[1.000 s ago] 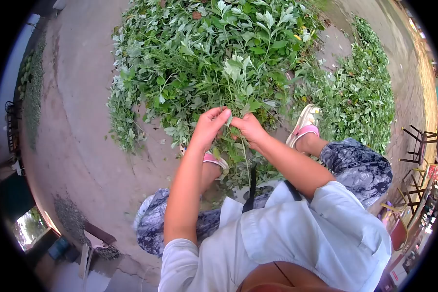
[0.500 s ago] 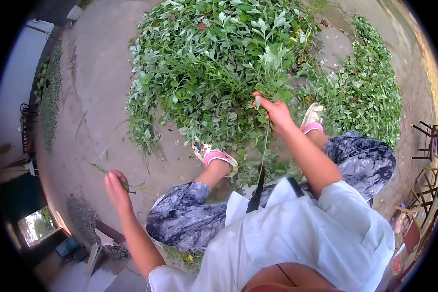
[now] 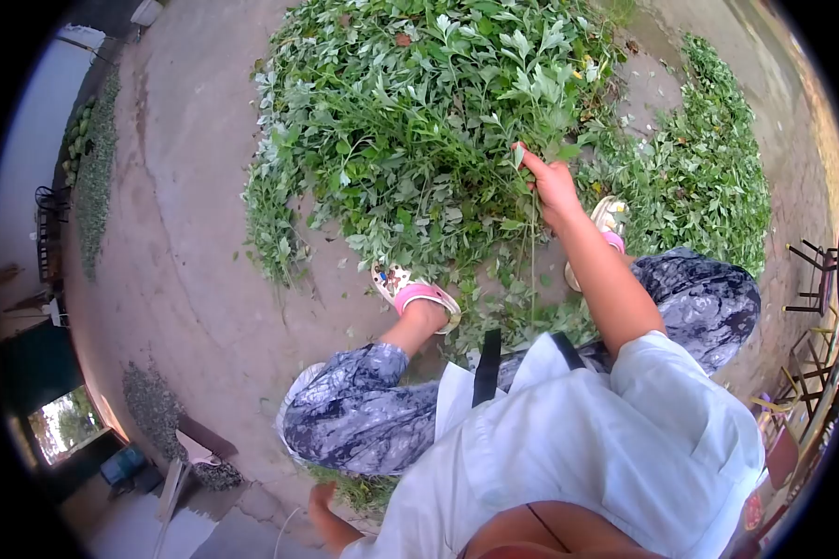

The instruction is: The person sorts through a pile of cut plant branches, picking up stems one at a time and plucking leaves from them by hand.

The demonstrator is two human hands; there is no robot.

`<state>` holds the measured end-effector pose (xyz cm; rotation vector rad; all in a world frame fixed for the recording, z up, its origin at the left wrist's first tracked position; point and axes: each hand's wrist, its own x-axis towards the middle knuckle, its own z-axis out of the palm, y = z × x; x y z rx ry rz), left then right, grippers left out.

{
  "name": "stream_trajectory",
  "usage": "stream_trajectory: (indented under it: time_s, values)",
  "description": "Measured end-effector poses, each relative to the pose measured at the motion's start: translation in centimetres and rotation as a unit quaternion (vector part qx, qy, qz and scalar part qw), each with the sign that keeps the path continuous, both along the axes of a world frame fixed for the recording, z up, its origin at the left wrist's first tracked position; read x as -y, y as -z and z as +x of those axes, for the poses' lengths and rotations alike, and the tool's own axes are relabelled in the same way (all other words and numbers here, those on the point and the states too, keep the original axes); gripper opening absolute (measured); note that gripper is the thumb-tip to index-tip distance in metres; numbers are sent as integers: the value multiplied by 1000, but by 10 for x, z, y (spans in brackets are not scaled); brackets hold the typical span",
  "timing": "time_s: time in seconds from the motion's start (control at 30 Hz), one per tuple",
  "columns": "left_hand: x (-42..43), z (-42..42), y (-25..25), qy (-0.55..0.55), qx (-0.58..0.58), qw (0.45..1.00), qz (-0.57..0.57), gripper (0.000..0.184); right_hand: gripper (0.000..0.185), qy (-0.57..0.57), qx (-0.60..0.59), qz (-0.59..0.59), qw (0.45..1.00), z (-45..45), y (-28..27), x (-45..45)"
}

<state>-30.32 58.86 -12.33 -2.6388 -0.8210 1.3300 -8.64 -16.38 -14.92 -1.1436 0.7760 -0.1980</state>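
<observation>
My right hand [image 3: 552, 186] is closed around the stem of a leafy plant [image 3: 541, 116], at the near edge of a large heap of cut green leaves [image 3: 373, 130]. The plant's thin stem hangs below the fist toward my lap. Low beside my thigh, my left hand [image 3: 323, 503] is next to a small pile of greens [image 3: 364, 489]. Its fingers are partly out of sight and too blurred to show whether they hold anything.
My feet in pink-strapped clogs [image 3: 418, 296] stand near the heap. Another spread of greens [image 3: 708, 168] lies on the right of the concrete ground [image 3: 196, 186]. Stools [image 3: 816, 279] stand at the far right. A plank [image 3: 172, 489] is at lower left.
My left hand has moved from out on the left, where it held weed stalks, down and back beside my thigh. My right hand has shifted slightly up and right, still gripping the plant.
</observation>
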Motion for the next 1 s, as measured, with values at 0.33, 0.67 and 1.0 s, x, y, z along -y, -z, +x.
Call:
stream_trajectory:
  time_s: [0.33,0.67,1.0]
  values:
    - [430,264,-77,216,311,741,-555,55,42,-173,161,118,965,60,-71,-158]
    - [294,383,12,51,456,806,-373,34,12,-119,6,-351,929,18,17,-75]
    - [426,393,20,176,240,835,-462,39,20,-149,-134,-482,853,43,68,-25]
